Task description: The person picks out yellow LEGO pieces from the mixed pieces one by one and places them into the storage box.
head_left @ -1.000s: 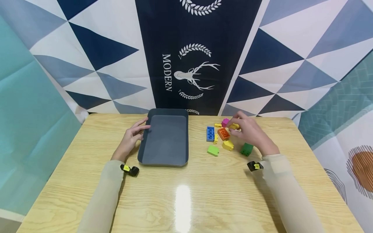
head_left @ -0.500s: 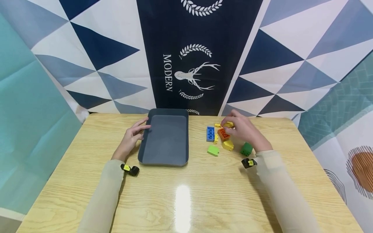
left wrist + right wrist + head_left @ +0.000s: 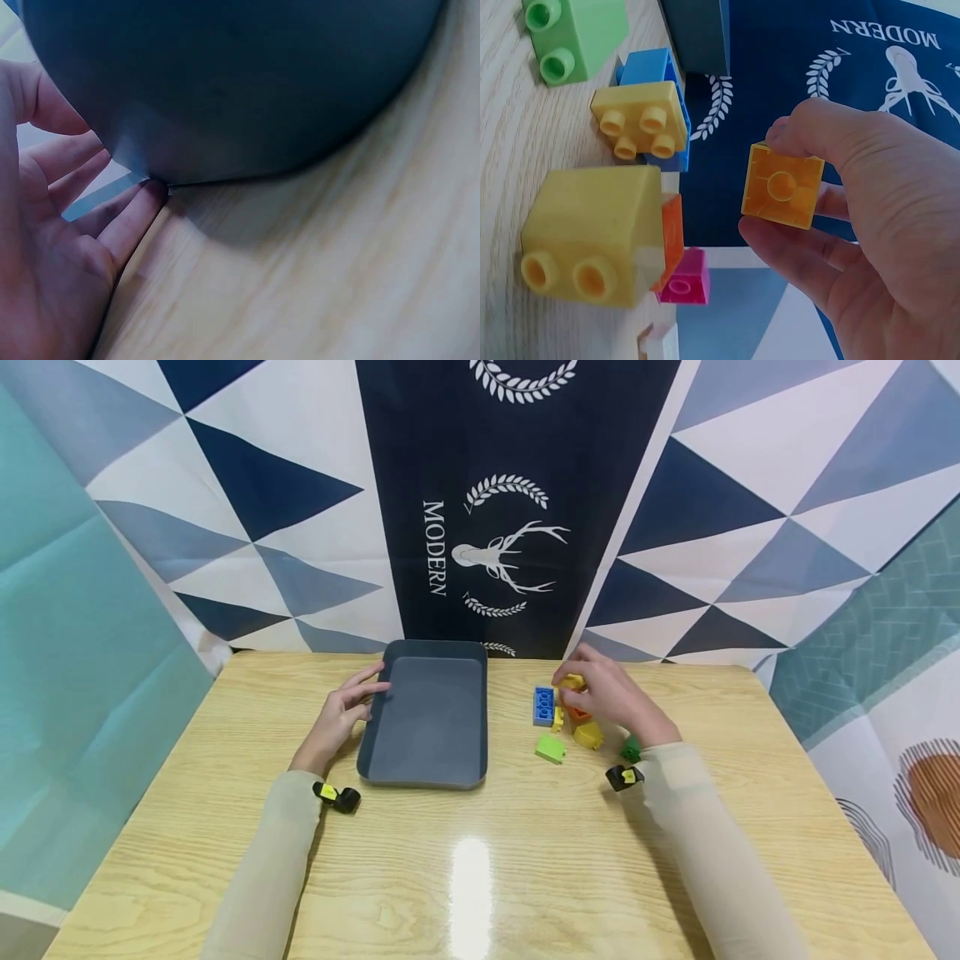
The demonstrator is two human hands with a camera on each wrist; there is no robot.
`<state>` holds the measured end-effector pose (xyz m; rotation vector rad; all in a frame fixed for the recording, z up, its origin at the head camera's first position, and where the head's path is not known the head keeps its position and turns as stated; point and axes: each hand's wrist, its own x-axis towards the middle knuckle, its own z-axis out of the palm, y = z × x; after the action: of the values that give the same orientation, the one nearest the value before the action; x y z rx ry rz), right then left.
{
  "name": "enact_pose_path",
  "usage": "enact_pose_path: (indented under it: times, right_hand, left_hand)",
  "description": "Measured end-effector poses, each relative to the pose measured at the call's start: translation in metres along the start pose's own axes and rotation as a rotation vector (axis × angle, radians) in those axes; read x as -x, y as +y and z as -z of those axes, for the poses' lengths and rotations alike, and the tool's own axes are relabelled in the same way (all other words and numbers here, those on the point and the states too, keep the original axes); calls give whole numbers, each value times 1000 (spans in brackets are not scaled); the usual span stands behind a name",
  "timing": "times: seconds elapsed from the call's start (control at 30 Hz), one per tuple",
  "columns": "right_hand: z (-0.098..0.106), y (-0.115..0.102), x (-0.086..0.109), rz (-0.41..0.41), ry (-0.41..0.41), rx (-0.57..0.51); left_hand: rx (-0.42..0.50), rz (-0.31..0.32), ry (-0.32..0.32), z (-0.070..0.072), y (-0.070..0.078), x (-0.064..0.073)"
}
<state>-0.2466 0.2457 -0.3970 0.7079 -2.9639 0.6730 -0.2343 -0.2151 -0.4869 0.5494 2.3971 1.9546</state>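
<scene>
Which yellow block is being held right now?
The yellow block pinched in the right hand, its hollow underside visible in the right wrist view; the other two yellow blocks there rest on the table, studs showing.

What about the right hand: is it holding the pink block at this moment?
No, the right wrist view shows the right hand pinching a yellow block, while the pink block lies apart from that hand.

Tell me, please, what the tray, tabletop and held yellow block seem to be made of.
Tray: probably matte plastic, given its smooth, evenly gray surface; coated metal is possible.
Tabletop: glossy wood or wood-look laminate, showing grain and a bright reflection.
Held yellow block: likely smooth plastic, hollow with thin walls.
</scene>
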Motion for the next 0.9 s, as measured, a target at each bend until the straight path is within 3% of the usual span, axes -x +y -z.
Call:
enact_pose_path:
  times: [0.9]
  right_hand:
    - [-15, -20, -31, 58, -46, -25]
  left_hand:
    - [-7, -8, -1, 0, 1, 0]
